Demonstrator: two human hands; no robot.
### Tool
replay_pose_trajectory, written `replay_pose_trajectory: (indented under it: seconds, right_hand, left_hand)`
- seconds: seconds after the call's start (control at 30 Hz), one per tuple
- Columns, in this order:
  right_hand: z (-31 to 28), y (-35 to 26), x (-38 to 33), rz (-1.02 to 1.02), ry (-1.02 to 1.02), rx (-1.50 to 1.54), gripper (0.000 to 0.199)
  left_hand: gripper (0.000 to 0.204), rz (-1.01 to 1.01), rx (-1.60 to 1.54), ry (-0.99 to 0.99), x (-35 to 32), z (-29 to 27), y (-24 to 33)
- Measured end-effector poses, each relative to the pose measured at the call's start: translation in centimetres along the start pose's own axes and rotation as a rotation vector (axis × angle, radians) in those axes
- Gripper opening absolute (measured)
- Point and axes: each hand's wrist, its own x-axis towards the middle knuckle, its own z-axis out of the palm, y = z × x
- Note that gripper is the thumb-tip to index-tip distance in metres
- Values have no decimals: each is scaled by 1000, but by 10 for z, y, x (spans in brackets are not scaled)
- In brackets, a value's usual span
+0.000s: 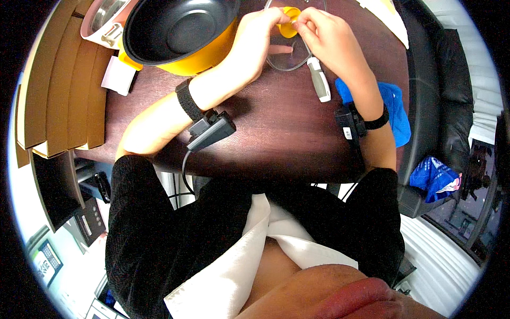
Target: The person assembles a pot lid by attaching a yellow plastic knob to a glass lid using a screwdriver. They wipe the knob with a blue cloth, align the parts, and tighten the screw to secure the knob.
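"What's each hand doing?"

"The left hand (256, 38) pinches the yellow knob (288, 30). The right hand (330, 41) bunches its fingertips at it; I can't tell whether they grip anything."

"Where's the knob?"

"Over the clear round lid (287, 69). On the desk (276, 127), a grey-and-white handle (320, 82) lies near the lid, the yellow pot (204, 59) leftward, the blue cloth (397, 114) rightward."
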Motion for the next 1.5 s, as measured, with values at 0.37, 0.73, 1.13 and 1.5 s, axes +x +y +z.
replay_pose_trajectory:
  seconds: [0.37,0.73,1.13,1.5]
  right_hand:
    - [7,-1,0,81,22,171,13]
    - [5,17,3,93,-29,307,17]
    - [-47,12,-24,295,-501,141,24]
    - [-18,-19,-87,424,-409,-150,54]
  left_hand:
    - [41,38,121,-40,4,-10,-5]
    - [35,-114,-104,38,9,-7,-1]
    - [49,-357,-335,-36,-1,-16,-4]
    - [48,-315,-452,-103,-7,-6,7]
